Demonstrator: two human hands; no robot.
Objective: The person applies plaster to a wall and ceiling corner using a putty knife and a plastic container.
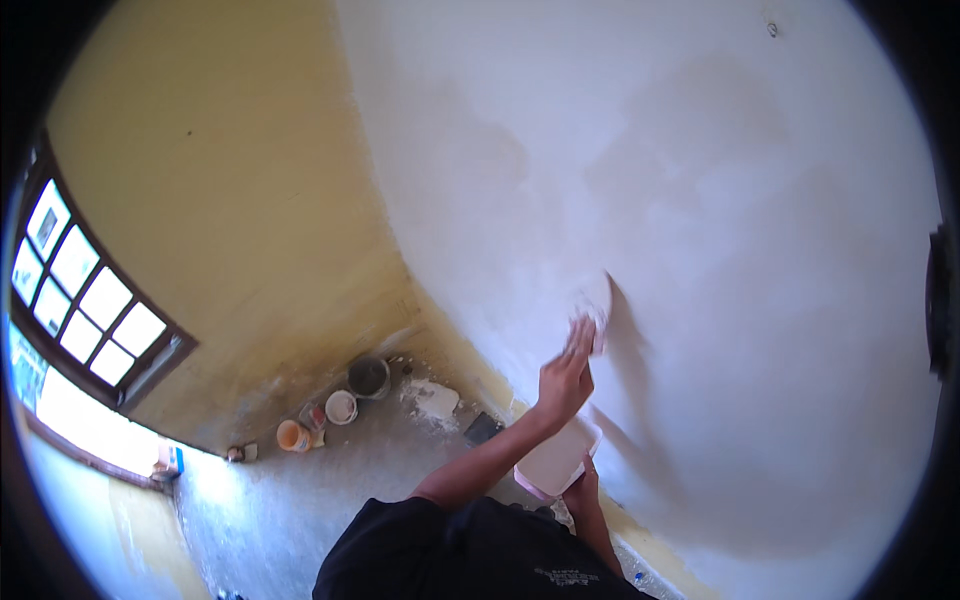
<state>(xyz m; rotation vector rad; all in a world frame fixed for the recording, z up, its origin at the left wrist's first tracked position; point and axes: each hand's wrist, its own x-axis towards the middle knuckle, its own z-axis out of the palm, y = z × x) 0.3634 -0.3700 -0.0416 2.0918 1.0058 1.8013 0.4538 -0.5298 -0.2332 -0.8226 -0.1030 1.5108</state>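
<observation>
My left hand (pixel 567 380) is raised to the white wall, its fingers closed around a filling blade (pixel 594 302) smeared with pale paste. The blade lies against or very close to the wall and throws a long shadow; its handle is mostly hidden by the fingers. Lower down, my right hand (pixel 582 490) grips the rim of a pinkish-white tub (pixel 556 462) by its near right side. Smooth, pale paste covers the inside of the tub. The wall (pixel 760 330) carries a white coat with greyer, damp-looking patches.
Along the foot of the yellow wall (pixel 250 200) stand a dark bucket (pixel 369 377), a white bucket (pixel 341 407) and an orange container (pixel 293 436). Spilled white powder (pixel 436 399) and a dark flat piece (pixel 483 429) lie on the floor. At left is a window (pixel 90 290).
</observation>
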